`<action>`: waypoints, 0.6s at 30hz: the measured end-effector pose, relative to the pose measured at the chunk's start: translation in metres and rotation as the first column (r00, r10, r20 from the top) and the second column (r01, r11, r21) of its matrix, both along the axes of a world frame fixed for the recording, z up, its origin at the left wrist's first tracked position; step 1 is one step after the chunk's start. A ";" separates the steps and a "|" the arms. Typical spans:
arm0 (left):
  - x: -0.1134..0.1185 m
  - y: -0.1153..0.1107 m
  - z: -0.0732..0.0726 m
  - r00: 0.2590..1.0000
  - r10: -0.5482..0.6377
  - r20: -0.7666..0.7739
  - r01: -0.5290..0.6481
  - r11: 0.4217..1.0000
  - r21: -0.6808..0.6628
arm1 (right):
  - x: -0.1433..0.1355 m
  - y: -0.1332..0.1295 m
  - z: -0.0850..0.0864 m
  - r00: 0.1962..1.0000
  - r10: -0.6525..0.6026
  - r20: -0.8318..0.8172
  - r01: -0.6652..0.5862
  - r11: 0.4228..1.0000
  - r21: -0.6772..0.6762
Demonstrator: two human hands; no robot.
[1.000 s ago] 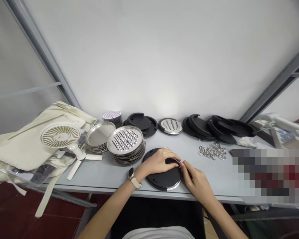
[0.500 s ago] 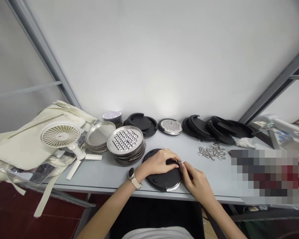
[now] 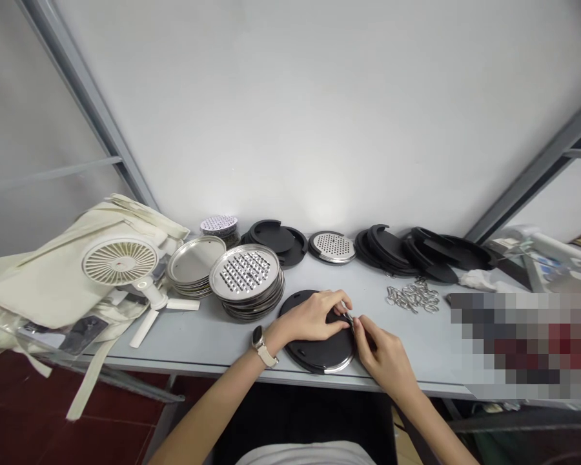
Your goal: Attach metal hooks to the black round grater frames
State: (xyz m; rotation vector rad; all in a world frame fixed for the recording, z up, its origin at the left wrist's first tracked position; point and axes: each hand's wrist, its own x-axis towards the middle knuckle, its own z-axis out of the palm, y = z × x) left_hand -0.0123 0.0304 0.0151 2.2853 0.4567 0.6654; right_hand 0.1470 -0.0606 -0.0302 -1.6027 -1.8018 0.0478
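Note:
A black round grater holder [image 3: 319, 358] lies flat near the table's front edge, with a shiny metal rim showing along its front right side. Over its top rests my left hand [image 3: 314, 316], thumb and index finger closed around a small metal wire clip [image 3: 350, 318] at the disc's right edge. From the other side, my right hand [image 3: 385, 355] pinches the same clip between thumb and forefinger. The fingertips partly hide the clip. Beyond my right hand lies a loose pile of similar wire clips [image 3: 414, 296].
Stacked metal grater plates [image 3: 244, 274] and plain metal discs [image 3: 196, 258] stand left. Along the wall are black holders [image 3: 392, 248], a holder with a perforated plate [image 3: 334, 247] and small grater plates [image 3: 219, 224]. A white fan [image 3: 121, 261] and cream bag [image 3: 43, 284] lie far left.
The clip has turned slightly between my fingers, and my left fingers have shifted a little over it. The disc stays in place; the view has moved slightly.

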 end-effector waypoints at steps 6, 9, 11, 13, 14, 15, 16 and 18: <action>0.000 -0.001 0.001 1.000 0.012 0.005 -0.012 0.999 0.044 | 0.002 -0.001 0.000 0.991 -0.071 -0.111 0.074 0.997 0.023; 0.000 -0.001 -0.001 1.000 0.028 0.007 -0.028 0.998 0.050 | 0.002 0.001 0.000 0.989 -0.071 -0.129 0.067 0.997 -0.029; 0.000 0.000 -0.003 0.998 0.067 0.008 -0.067 0.997 0.042 | 0.001 0.004 0.000 0.991 -0.052 -0.121 0.043 0.996 -0.078; 0.000 0.000 -0.004 0.995 0.101 0.000 -0.101 0.994 0.030 | 0.001 0.007 0.000 0.996 -0.009 -0.093 -0.003 0.992 -0.127; 0.000 0.001 -0.004 0.994 0.106 -0.007 -0.106 0.994 0.029 | 0.001 0.008 0.000 0.997 0.014 -0.080 -0.025 0.989 -0.144; 0.000 0.001 -0.003 0.994 0.104 -0.012 -0.104 0.994 0.034 | 0.001 0.009 0.000 0.997 0.033 -0.071 -0.043 0.987 -0.153; 0.000 0.001 -0.003 0.995 0.097 -0.017 -0.097 0.994 0.043 | 0.001 0.010 0.000 0.997 0.044 -0.070 -0.055 0.986 -0.157; 0.000 0.001 -0.002 0.997 0.079 -0.022 -0.077 0.995 0.065 | 0.002 0.010 0.001 0.995 0.057 -0.081 -0.069 0.985 -0.157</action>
